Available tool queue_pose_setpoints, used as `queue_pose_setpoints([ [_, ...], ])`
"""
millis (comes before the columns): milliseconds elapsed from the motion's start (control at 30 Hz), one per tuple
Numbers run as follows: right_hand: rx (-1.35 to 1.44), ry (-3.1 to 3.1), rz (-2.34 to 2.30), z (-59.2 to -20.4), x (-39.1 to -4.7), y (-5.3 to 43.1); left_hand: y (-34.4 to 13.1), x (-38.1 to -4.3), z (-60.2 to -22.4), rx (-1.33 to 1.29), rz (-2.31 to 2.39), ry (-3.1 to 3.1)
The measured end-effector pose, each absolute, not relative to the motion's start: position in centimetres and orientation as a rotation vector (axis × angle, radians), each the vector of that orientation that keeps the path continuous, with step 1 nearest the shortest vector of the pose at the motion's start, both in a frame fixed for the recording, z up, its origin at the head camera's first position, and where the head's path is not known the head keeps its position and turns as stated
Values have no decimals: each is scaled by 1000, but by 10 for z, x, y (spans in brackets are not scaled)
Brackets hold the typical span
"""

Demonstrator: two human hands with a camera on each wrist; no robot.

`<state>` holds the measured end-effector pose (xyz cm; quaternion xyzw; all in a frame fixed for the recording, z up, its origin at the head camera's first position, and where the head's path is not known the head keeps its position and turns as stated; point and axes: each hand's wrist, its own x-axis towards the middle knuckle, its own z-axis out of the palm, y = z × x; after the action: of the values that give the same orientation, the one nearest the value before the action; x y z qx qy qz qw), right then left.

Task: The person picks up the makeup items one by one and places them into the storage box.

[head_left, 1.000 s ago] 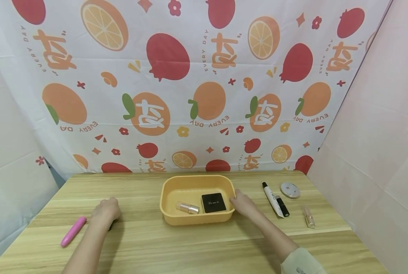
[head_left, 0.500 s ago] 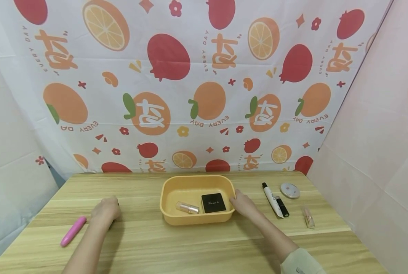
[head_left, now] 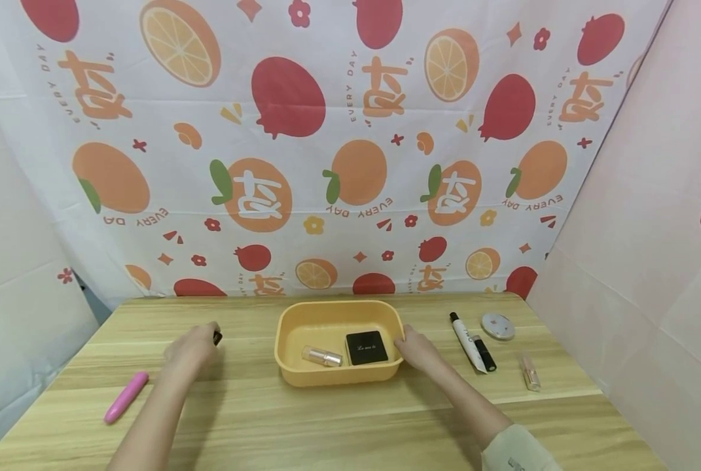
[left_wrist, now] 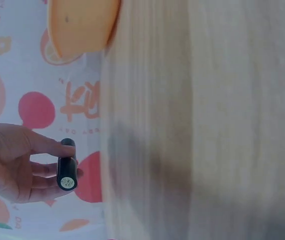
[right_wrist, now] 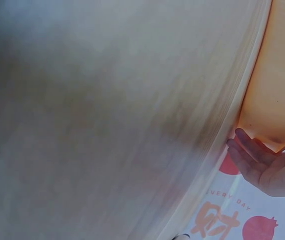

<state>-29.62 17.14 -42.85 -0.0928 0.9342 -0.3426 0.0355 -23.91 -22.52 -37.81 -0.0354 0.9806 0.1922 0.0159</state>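
Observation:
My left hand (head_left: 192, 347) pinches a small black cosmetic tube (left_wrist: 66, 170) between thumb and fingers, raised over the left of the table. The left wrist view shows a round pale label on the tube's end; in the head view only a dark tip sticks out. My right hand (head_left: 419, 351) grips the right end of a yellow plastic basket (head_left: 338, 378), with fingers against its outer wall (right_wrist: 272, 95). Inside the basket lie a clear-capped lipstick (head_left: 322, 356) and a black square case (head_left: 366, 348).
A pink tube (head_left: 126, 397) lies left of my left forearm. To the right are a white tube with black cap (head_left: 468, 341), a black tube (head_left: 484, 354), a round compact (head_left: 498, 326) and another lipstick (head_left: 529, 373). A fruit-print cloth (head_left: 350, 196) hangs behind the table.
My left hand has lifted the black tube and moved slightly right and away from me, so the tube's tip now shows past the fingers. The right hand and basket stay put.

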Motion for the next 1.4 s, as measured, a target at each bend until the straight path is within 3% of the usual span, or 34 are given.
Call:
queue_pose_setpoints([
  [1400, -273, 2879, -1025, -427, -296, 171, -191, -241, -360, 206, 459, 3179],
])
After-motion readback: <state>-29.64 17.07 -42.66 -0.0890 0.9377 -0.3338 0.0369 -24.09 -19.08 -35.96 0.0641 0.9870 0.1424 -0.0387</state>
